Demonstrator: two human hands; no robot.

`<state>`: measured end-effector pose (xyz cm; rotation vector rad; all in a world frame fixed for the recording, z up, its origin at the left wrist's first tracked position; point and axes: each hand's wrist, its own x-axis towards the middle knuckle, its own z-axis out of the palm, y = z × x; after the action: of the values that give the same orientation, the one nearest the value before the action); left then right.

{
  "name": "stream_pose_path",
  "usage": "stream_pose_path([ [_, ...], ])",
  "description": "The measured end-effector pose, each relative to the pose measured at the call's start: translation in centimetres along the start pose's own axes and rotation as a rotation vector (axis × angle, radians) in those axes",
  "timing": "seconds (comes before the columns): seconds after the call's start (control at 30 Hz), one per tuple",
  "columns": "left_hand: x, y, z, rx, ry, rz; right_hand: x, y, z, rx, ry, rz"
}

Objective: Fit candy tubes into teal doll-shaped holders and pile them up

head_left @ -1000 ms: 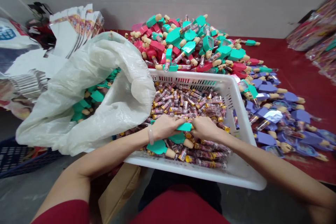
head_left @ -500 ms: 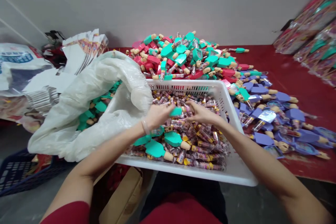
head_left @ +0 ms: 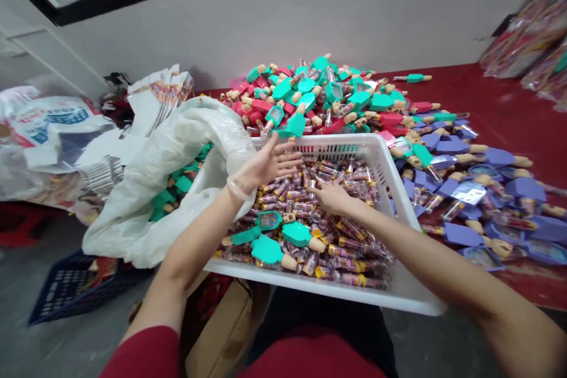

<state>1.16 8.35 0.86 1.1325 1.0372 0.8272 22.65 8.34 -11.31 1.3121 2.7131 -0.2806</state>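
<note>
My left hand (head_left: pixel 272 164) is open, fingers spread, above the far left part of a white plastic basket (head_left: pixel 354 296). Just beyond its fingertips is a teal paddle-shaped plastic piece (head_left: pixel 296 124) with a beige end, at the pile's near edge; whether it touches the pile I cannot tell. My right hand (head_left: pixel 334 196) is low in the basket, its fingertips pinched on a small clear tube (head_left: pixel 312 185) among many yellow-capped tubes (head_left: pixel 349 248). Several teal pieces (head_left: pixel 266 249) lie on the tubes at the near left.
A heap of teal and red pieces (head_left: pixel 305 85) lies behind the basket, purple pieces (head_left: pixel 469 233) to the right on the red table (head_left: pixel 500 112). A whitish plastic bag (head_left: pixel 128 218) with teal pieces overlaps the basket's left side. White cards (head_left: pixel 153 100) stand behind; a blue crate (head_left: pixel 57 295) is below.
My left hand has let go of a teal piece, which is now farther off by the heap, and has opened. My right hand has moved down onto the tubes. The view has shifted slightly left.
</note>
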Motion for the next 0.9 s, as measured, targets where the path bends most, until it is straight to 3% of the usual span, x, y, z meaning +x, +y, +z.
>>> stream_pose_path([
  [0.1, -1.6, -1.1, 1.0, -0.478, -0.165, -0.121, 0.3, -0.3, 0.6, -0.019, -0.042, -0.024],
  [0.23, -2.0, -1.3, 1.8, -0.555, -0.204, -0.091, 0.3, -0.7, 0.5, -0.032, -0.041, -0.03],
  [0.33, -0.6, -1.8, 2.1, -0.264, -0.073, 0.011, 0.3, -1.0, 0.2, -0.043, -0.033, -0.014],
  [0.47, 3.7, -4.4, 2.8, 0.444, 0.305, 0.257, 0.2, -1.0, -0.4, -0.058, -0.008, 0.026],
  [0.53, 5.9, -6.1, 3.5, 0.751, 0.421, 0.24, 0.1, -0.8, -0.8, -0.062, -0.002, 0.049],
  [0.63, 7.9, -7.3, 4.4, 1.075, 0.411, 0.109, 0.0, -0.7, -1.4, -0.059, -0.001, 0.076],
  [0.73, 8.9, -4.8, 4.0, 1.264, 0.379, 0.174, -0.2, -1.0, -2.1, -0.039, 0.005, 0.07],
  [0.83, 10.4, 0.4, 2.0, 1.438, 0.605, 0.37, -0.4, -1.5, -3.1, -0.017, 0.018, 0.023],
  [0.9, 11.8, 3.1, 0.3, 1.546, 0.727, 0.419, -0.7, -1.9, -3.6, -0.009, 0.023, -0.01],
])
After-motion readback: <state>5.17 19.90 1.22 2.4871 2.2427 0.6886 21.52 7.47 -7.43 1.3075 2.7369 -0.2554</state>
